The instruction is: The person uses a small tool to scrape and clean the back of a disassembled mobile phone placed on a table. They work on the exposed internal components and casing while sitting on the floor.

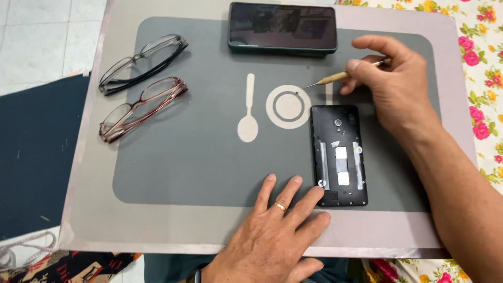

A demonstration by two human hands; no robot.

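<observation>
A: Grey placemat (183, 173), printed with a pale spoon and a plate ring, and on it, at about four o'clock from the mat's middle, a black phone with its back cover off (339, 155), lying lengthwise toward the person.

B: Why is the left hand (272, 238) there, at six o'clock?

A: It looks like a brace. The hand lies flat on the mat, fingers spread apart and gripping nothing, with the forefinger tip touching the phone's lower left corner, probably so the body does not slide.

B: And the right hand (393, 84)?

A: At two o'clock, just above the phone. Thumb and fingers are pinched together on a thin wooden-handled pick (343, 76), held like a pen, its metal point aimed toward nine o'clock and hovering near the plate ring, not touching the phone. That grip suits fine work, I would judge.

B: Anything else on the mat?

A: A second phone (282, 27), dark screen up, at twelve o'clock, well apart from the open one. Two pairs of folded glasses at ten o'clock: a dark-framed pair (142, 63) and just below it a reddish-brown pair (141, 108), set out of the hands' way.

B: The surroundings?

A: A flowered cloth (482, 57) shows at three o'clock, dark blue fabric (36, 157) at nine, pale floor tiles (36, 36) beyond at ten.
</observation>
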